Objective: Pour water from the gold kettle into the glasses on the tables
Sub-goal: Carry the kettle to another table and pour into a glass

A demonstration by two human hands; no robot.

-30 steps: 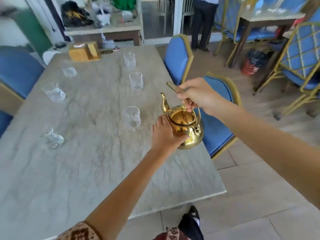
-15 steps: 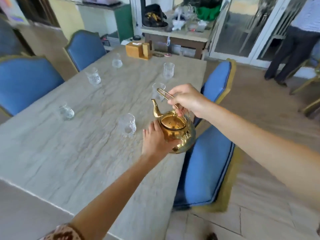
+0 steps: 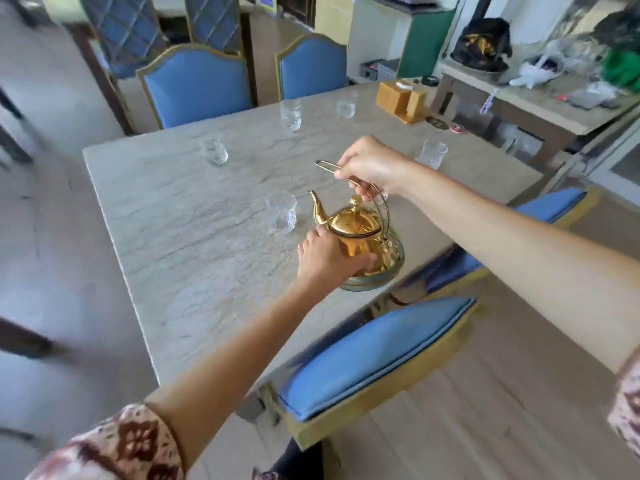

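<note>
The gold kettle (image 3: 360, 233) hangs upright over the right edge of the marble table (image 3: 194, 237), lid on, spout pointing left. My right hand (image 3: 370, 166) grips its wire handle from above. My left hand (image 3: 327, 259) cups the kettle's body from the near side. A clear glass (image 3: 281, 216) stands just left of the spout, apart from it. More glasses stand further off: one (image 3: 215, 152) at the left, two at the far edge (image 3: 291, 116) (image 3: 346, 106), one (image 3: 433, 154) behind my right hand. Whether they hold water is unclear.
A wooden holder (image 3: 403, 100) and two small coasters (image 3: 437, 122) sit at the table's far end. Blue chairs stand behind the table (image 3: 199, 86) (image 3: 311, 69) and along its right side (image 3: 374, 355). A cluttered side table (image 3: 540, 105) is at the back right.
My view has swung round the table's corner toward the left. The kettle stayed in both hands and now sits more upright, lid visible, near the same glass.
</note>
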